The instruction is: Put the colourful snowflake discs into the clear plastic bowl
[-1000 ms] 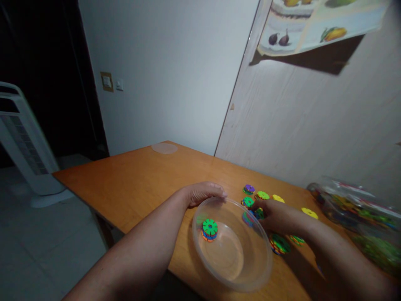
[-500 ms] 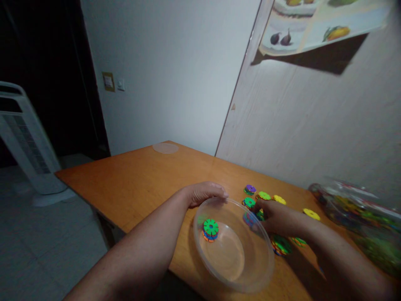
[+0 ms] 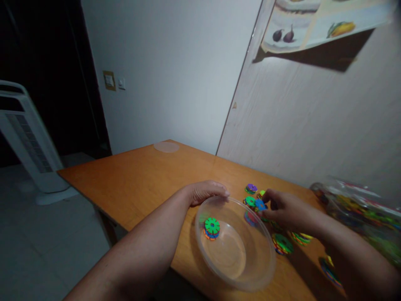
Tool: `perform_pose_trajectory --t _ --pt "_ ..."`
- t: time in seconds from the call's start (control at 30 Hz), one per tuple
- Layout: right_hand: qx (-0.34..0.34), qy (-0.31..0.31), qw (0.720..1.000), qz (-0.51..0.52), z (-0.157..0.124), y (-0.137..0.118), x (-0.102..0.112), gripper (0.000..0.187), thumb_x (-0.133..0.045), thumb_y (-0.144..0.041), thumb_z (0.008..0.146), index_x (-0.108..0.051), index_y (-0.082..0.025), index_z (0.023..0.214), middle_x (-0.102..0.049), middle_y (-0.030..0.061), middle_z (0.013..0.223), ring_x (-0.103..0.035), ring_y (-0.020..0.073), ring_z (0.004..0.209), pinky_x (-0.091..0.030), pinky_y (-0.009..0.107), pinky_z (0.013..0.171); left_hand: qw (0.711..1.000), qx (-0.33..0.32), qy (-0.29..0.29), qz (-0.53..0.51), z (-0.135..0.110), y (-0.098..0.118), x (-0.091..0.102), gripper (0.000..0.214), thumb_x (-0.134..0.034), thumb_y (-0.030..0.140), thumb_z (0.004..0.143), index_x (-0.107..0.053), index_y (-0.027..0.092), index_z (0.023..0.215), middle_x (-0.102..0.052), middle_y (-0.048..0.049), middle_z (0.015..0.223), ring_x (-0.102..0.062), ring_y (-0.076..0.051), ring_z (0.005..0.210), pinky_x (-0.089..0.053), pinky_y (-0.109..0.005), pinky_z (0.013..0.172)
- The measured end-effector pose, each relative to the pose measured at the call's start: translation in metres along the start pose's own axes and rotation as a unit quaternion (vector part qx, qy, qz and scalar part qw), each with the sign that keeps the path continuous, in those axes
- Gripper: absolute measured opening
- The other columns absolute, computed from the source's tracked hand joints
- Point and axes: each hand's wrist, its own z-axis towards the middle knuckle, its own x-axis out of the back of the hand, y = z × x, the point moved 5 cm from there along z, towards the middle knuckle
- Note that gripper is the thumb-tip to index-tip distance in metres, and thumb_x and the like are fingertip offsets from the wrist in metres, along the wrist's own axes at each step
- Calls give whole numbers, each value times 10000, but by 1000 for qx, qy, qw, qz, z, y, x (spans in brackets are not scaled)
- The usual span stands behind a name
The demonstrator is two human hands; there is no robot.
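Observation:
My left hand [image 3: 208, 193] grips the far rim of a see-through plastic bowl [image 3: 230, 255], which is tipped slightly toward me on the table. Inside the bowl, at its left, lies a small stack of notched plastic discs [image 3: 212, 226] with a green one on top. Just beyond the bowl's right rim, my right hand [image 3: 275, 205] has thumb and fingers closed round a blue-topped stack of notched discs [image 3: 260, 205]. Around that hand stand more disc stacks, among them a purple-topped one [image 3: 251, 188] and a green-topped one [image 3: 282, 243]. My right hand and forearm partly hide others.
The wooden table [image 3: 140, 179] has a round translucent lid [image 3: 166, 146] at its far corner. Bulging plastic bags of coloured pieces [image 3: 360, 209] lie along the wall at the right. A white tower fan [image 3: 31, 142] stands on the floor at the left.
My right hand has lifted slightly and turned, and a blue-topped disc stack now shows between its fingers. My left hand and the bowl keep their place.

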Motion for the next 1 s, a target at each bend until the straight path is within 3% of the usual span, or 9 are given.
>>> perform_pose_trajectory --t 0.1,0.2,0.37,0.57,0.73,0.9,1.0 --pt "53 20 998 30 -15 -30 15 353 -601 -487 795 -576 -199 997 -620 23 740 -538 146 621 -346 244 511 1000 -3 -2 -4 0 0 -1 332 -780 411 623 -656 126 741 -624 -13 662 -546 -105 568 -407 -223 536" --pt "115 13 993 22 -30 -71 15 287 -630 -411 777 -584 -227 993 -644 23 801 -559 150 665 -351 245 538 1000 -8 -3 -15 -1 1 -3 328 -787 397 623 -654 125 747 -619 -9 662 -543 -103 576 -410 -226 551" --pt "125 -33 990 -50 -34 -118 -15 268 -652 -402 728 -621 -249 946 -672 30 798 -579 168 651 -302 260 523 999 -11 -19 -30 -1 0 -4 288 -773 365 654 -640 129 752 -631 -12 674 -552 -111 576 -399 -230 545" --pt "126 -28 988 -86 -22 -136 -36 352 -672 -461 694 -631 -216 943 -696 76 894 -616 210 721 -287 265 532 999 -10 -31 -21 2 -2 -2 291 -759 380 667 -656 124 760 -631 -16 653 -558 -117 557 -423 -243 556" --pt "120 -17 992 -37 -26 -120 -19 375 -611 -465 779 -602 -229 1070 -685 53 819 -592 174 660 -300 260 532 999 -15 -34 -20 0 0 -5 286 -750 380 667 -668 123 761 -651 -29 680 -558 -115 571 -403 -234 549" --pt "80 51 995 11 -25 -61 9 212 -486 -398 872 -582 -221 940 -636 22 727 -557 153 636 -322 254 535 1000 -16 -8 -7 0 0 -1 308 -764 393 649 -655 122 746 -625 -16 657 -542 -103 559 -390 -222 527" --pt "33 57 998 8 -20 -24 11 187 -456 -352 872 -577 -213 843 -608 12 682 -542 148 614 -312 251 524 1000 -4 -2 -4 1 -2 1 322 -766 400 639 -653 120 753 -630 -25 667 -541 -107 548 -384 -224 509"
